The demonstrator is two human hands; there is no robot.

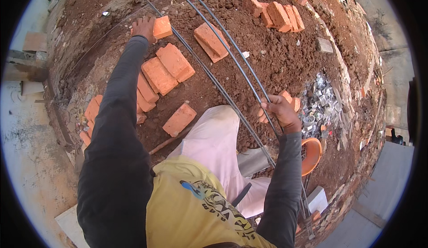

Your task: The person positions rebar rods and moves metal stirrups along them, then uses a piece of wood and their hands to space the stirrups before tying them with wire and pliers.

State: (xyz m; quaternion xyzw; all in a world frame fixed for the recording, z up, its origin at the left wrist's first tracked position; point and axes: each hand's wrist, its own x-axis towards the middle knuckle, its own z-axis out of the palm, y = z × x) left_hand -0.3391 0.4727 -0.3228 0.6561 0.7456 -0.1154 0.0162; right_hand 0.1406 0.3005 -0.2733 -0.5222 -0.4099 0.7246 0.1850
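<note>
My left hand point(143, 28) reaches far forward and is closed against the left end of an orange brick point(163, 27); part of its grip is hidden. My right hand point(281, 113) grips thin steel rods point(232, 47) at the right, with thumb and fingers pinched round them. Another pair of rods point(209, 73) runs beside these, passing close to the brick at my left hand. Below that hand, several bricks point(161, 75) lie in a leaning row on the soil. One loose brick point(179, 119) rests near my leg, and two more point(211, 42) lie between the rod pairs.
An orange bucket point(311, 156) stands beside my right forearm. Past it lies a heap of shiny rubbish point(322, 100). More bricks point(281, 17) sit at the far right, near a grey block point(323, 45). A wooden handle point(169, 141) lies by my leg. Pale walls border both sides.
</note>
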